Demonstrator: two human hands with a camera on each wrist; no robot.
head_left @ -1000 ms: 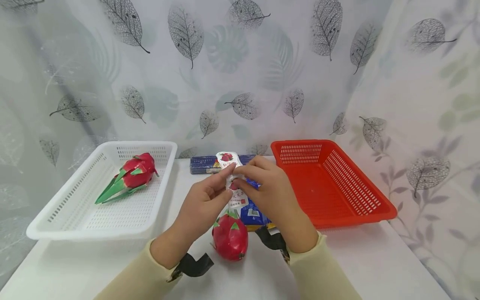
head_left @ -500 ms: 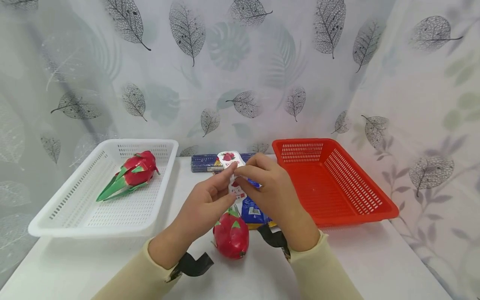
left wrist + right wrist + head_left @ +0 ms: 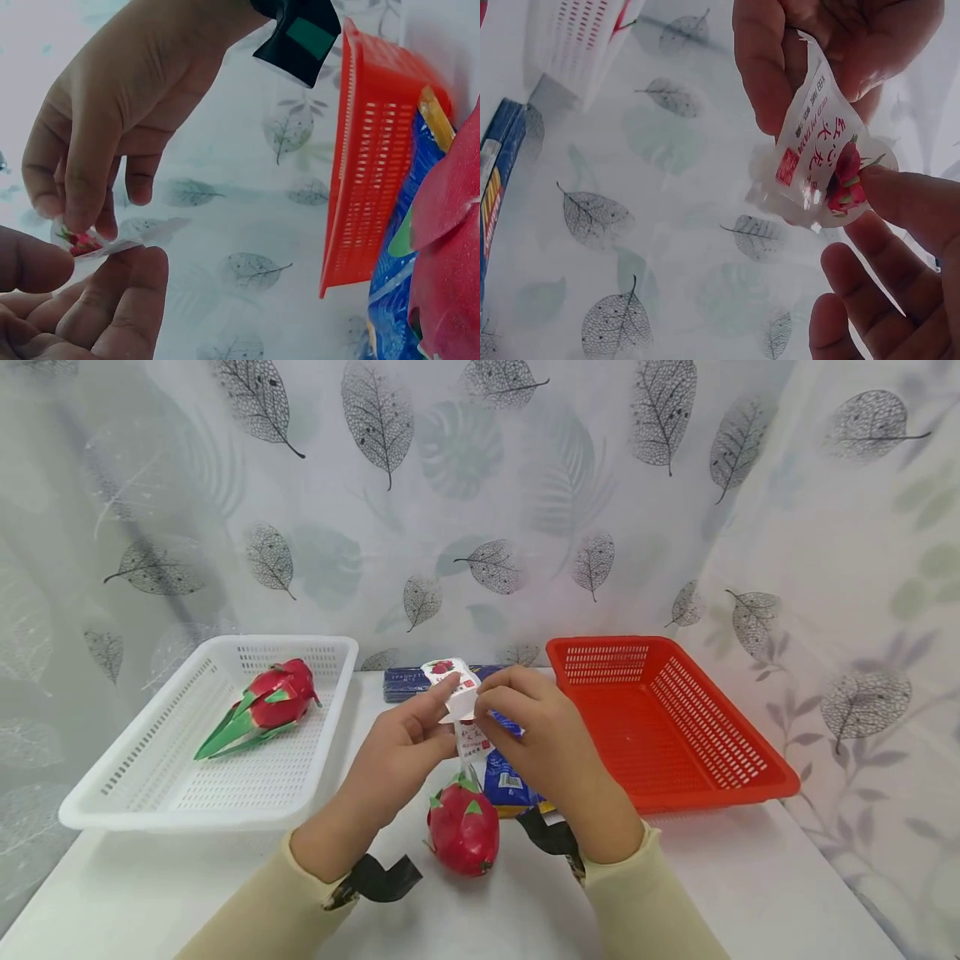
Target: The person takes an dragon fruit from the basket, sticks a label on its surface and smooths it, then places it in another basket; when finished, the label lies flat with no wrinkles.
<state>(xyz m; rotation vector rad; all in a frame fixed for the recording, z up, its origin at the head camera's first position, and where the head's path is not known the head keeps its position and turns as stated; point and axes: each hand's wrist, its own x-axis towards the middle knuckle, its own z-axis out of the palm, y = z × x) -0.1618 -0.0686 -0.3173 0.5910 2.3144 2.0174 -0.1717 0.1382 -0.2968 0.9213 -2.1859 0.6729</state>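
Note:
A thin white label (image 3: 474, 737) printed with a red dragon fruit and red lettering is between both hands, above the table. My left hand (image 3: 390, 768) pinches its left side, index finger over the picture end. On the other side, my right hand (image 3: 558, 739) pinches the edge with thumb and index finger. The right wrist view shows the label (image 3: 821, 157) bent, its printed face turned to the camera. Just below the hands, a red dragon fruit (image 3: 463, 831) with green tips lies on the table. Where the label's lower end reaches is partly hidden.
On the left, a white basket (image 3: 341, 727) holds another dragon fruit (image 3: 277, 697) with long green leaves. A red basket (image 3: 630, 735) stands on the right. Behind the hands lie a dark blue spaghetti pack (image 3: 405, 683) and a blue bag (image 3: 506, 777), partly covered.
The label's upper part has bent and tilted left, opening a fold between the hands. My left hand has moved slightly left, while my right hand has stayed nearly in place.

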